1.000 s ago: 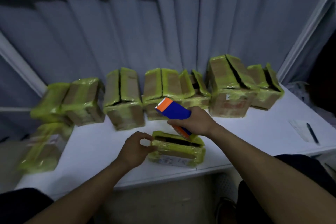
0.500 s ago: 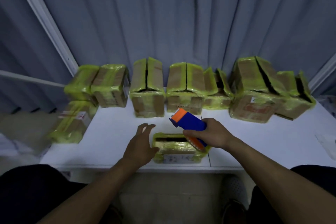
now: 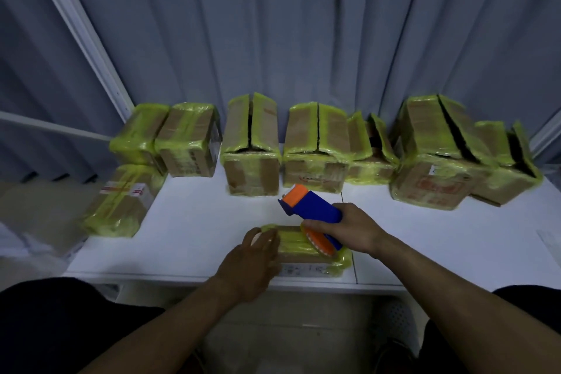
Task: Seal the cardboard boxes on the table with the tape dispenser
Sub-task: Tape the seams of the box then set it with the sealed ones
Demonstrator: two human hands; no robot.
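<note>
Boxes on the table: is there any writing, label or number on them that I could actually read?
No text reads clearly.
Leftmost box: white label with red marks, too blurred to read.
Nearest box: pale label on its front face, print too small to read.
Large right box: red print and a small white sticker, both blurred.
Tape dispenser: no text visible.

The left forearm [image 3: 170, 328] and right forearm [image 3: 440, 276] reach far from the near edge. The left hand [image 3: 252, 255] rests palm down, fingers relaxed, on the box [image 3: 297, 241]. The right hand [image 3: 349, 229] grips the dispenser [image 3: 315, 209].
</note>
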